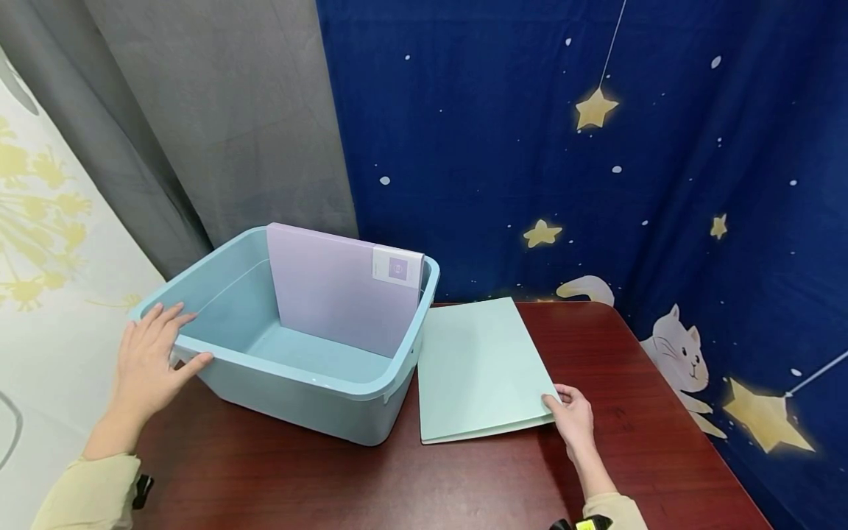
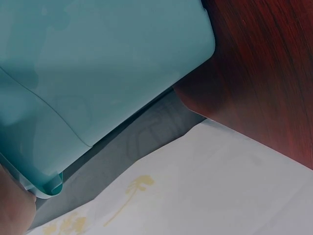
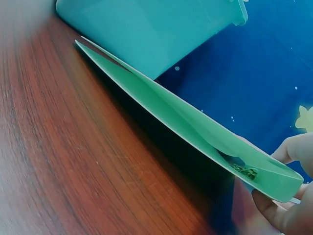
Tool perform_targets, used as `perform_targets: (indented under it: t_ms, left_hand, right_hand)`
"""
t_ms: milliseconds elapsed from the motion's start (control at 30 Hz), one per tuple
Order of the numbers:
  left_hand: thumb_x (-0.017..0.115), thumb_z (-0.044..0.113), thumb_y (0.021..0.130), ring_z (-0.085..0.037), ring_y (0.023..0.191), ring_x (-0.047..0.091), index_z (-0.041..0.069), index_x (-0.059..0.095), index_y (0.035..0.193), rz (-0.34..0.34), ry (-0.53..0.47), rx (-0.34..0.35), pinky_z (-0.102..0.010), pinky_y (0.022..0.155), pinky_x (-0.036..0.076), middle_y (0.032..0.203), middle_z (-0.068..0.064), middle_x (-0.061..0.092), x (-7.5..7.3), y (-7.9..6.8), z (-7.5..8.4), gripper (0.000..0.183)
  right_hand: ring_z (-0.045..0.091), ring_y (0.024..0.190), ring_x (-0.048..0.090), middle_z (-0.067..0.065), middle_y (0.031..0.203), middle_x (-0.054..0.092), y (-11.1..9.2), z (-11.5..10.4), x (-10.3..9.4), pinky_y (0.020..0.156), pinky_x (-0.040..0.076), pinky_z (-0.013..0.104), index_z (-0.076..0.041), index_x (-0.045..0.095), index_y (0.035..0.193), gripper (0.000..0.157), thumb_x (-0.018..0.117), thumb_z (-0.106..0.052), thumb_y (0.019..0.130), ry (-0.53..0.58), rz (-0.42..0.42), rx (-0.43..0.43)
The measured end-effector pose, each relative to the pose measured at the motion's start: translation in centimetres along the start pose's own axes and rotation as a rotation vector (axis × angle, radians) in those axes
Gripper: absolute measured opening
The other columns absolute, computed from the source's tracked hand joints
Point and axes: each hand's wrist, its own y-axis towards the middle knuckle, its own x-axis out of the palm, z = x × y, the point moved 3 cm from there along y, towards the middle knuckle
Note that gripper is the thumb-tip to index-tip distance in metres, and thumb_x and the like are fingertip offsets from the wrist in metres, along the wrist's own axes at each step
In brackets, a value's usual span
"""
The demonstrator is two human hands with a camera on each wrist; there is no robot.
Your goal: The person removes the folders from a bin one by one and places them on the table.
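Observation:
A light blue plastic tub [image 1: 285, 401] stands on the table, left of centre in the head view. Inside it a lilac folder [image 1: 331, 294] with a white label stands upright against the back wall. My left hand [image 1: 149, 357] rests on the tub's near left corner, fingers over the rim and thumb along the front. To the right of the tub, my right hand [image 1: 575, 418] pinches the near right corner of a pale green folder [image 1: 483, 375], thumb on top. In the right wrist view that folder [image 3: 161, 107] is tilted, its gripped side raised off the table and its covers slightly parted.
The dark red wooden table [image 1: 636, 368] ends in a slanting edge at the right. A blue star-patterned curtain [image 1: 464, 147] and a grey curtain [image 1: 245, 110] hang behind. White cloth with yellow flowers [image 1: 59, 294] hangs at the left.

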Motion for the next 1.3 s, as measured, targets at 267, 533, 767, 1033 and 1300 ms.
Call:
perform_targets:
  t_ms: [267,533,767,1033,1300]
  left_hand:
    - [0.061,0.053,0.074,-0.036,0.133,0.022,0.001,0.051,0.12,0.0,0.003,0.007,-0.055,0.104,0.005,0.134,-0.023,0.041,0.1,-0.1,0.0,0.07]
    - [0.062,0.051,0.074,-0.036,0.133,0.023,0.001,0.051,0.119,0.007,-0.002,0.009,-0.056,0.104,0.005,0.133,-0.023,0.042,0.1,0.0,-0.2,0.068]
    - [0.062,0.052,0.073,-0.036,0.133,0.024,0.001,0.052,0.119,0.011,0.001,0.013,-0.056,0.103,0.006,0.132,-0.023,0.043,0.1,-0.1,-0.3,0.069]
    - [0.062,0.052,0.073,-0.037,0.132,0.024,0.001,0.051,0.119,0.009,-0.003,0.01,-0.057,0.102,0.007,0.132,-0.023,0.043,0.0,0.0,-0.1,0.069]
    - [0.061,0.053,0.074,-0.038,0.132,0.024,0.001,0.051,0.119,0.008,0.0,0.007,-0.057,0.102,0.008,0.132,-0.023,0.043,0.0,0.1,-0.1,0.069]
  right_hand:
    - [0.009,0.075,0.05,0.015,0.095,0.057,0.3,0.2,-0.6,0.061,0.043,0.02,0.006,0.055,0.112,0.039,0.062,-0.014,0.08,-0.09,-0.059,0.001]
    - [0.012,0.078,0.052,0.017,0.096,0.059,0.5,0.0,-1.0,0.063,0.042,0.022,0.005,0.056,0.11,0.039,0.065,-0.017,0.079,-0.162,-0.084,-0.034]
    - [0.017,0.08,0.056,0.017,0.095,0.06,0.6,-0.2,-1.2,0.064,0.042,0.024,0.006,0.057,0.11,0.039,0.065,-0.016,0.078,-0.206,-0.1,-0.061]
    - [0.014,0.079,0.058,0.015,0.094,0.063,0.8,-0.9,-1.6,0.066,0.042,0.023,0.005,0.059,0.109,0.036,0.064,-0.016,0.08,-0.218,-0.094,-0.087]
    - [0.007,0.078,0.054,0.014,0.097,0.062,1.3,-2.9,-2.0,0.066,0.042,0.021,0.002,0.058,0.112,0.038,0.064,-0.019,0.082,-0.176,-0.082,-0.117]
